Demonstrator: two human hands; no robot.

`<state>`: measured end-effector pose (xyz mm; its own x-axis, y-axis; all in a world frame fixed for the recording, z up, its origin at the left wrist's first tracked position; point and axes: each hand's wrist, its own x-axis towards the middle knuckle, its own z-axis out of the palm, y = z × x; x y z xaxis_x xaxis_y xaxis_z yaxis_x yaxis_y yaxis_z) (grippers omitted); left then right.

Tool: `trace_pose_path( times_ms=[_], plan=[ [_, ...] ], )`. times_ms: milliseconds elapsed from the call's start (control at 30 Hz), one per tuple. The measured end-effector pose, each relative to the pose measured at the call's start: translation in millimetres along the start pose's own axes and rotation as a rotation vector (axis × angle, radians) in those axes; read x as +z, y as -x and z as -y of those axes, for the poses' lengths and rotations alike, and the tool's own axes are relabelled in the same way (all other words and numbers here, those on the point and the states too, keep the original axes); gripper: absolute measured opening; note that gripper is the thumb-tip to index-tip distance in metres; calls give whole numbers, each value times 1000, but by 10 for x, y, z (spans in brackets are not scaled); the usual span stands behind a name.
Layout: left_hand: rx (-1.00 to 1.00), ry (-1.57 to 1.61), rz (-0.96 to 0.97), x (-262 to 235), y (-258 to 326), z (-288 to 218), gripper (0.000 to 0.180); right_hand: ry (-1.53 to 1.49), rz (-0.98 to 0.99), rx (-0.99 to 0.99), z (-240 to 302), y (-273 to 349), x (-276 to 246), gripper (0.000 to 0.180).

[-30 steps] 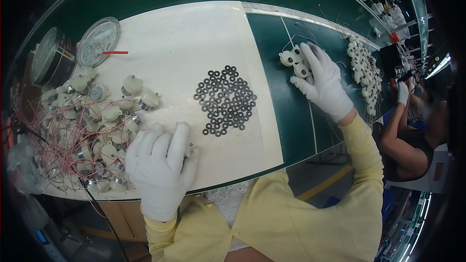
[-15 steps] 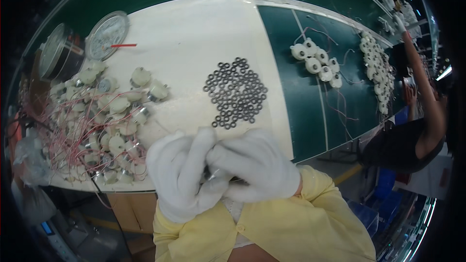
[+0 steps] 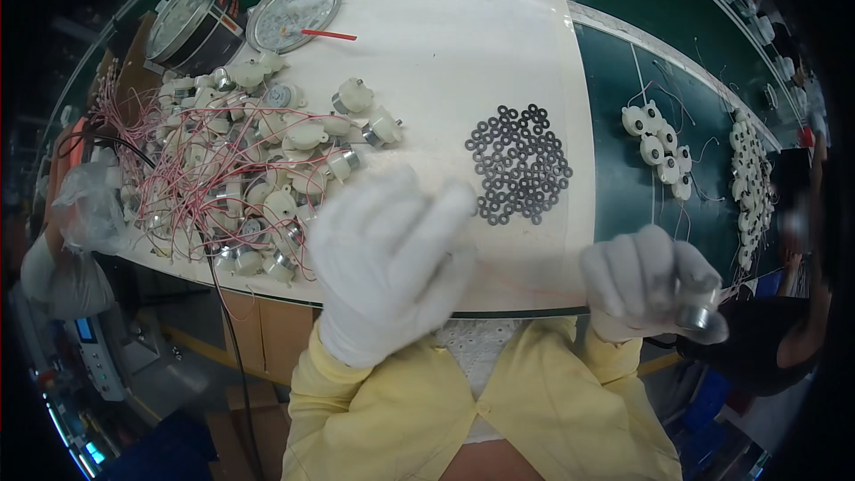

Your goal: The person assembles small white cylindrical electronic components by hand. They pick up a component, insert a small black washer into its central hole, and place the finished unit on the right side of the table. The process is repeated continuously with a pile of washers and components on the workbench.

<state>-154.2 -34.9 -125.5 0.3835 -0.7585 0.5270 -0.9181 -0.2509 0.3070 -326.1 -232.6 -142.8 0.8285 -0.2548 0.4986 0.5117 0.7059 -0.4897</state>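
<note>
My right hand [image 3: 646,281], in a white glove, is closed on a small motor [image 3: 697,310] with a silver metal can and a pale plastic housing. It hangs past the table's front edge, on the right. My left hand [image 3: 387,267], also gloved and slightly blurred, is over the front of the white table mat [image 3: 436,53] with its fingers apart and nothing seen in them. Beside it on the left lies a heap of similar motors [image 3: 303,135] with tangled pink-red wires. Many small black rings [image 3: 519,156] lie in a loose patch right of centre on the mat.
On the green surface [image 3: 614,80] at right stand a cluster of motors [image 3: 655,149] and a longer row [image 3: 751,178]. A tin [image 3: 196,27] and a round lid [image 3: 294,13] with a red stick [image 3: 329,35] are at back left. Another person [image 3: 757,338] is at far right.
My hands were together at the table's front edge and are now apart. My right hand has moved right with the motor. The view has shifted, so the table's things appear further right.
</note>
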Motion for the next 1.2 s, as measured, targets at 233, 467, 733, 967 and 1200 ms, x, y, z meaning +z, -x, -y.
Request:
trace_pose_path(
  times_ms=[233,467,733,967,1200],
  plan=[
    [-65,-449,-32,216,-248,340,39,43,16,447,510,198,-128,63],
    [-44,-404,63,248,-121,226,40,1446,-504,1023,483,16,321,77],
    [64,-85,141,169,294,100,53,1865,-570,844,431,-109,1,60],
    [-40,-67,169,184,341,19,57,2294,140,524,521,-84,-42,44],
    [-5,-1,80,259,393,78,57,1580,-138,591,322,-129,-82,40]
  ],
)
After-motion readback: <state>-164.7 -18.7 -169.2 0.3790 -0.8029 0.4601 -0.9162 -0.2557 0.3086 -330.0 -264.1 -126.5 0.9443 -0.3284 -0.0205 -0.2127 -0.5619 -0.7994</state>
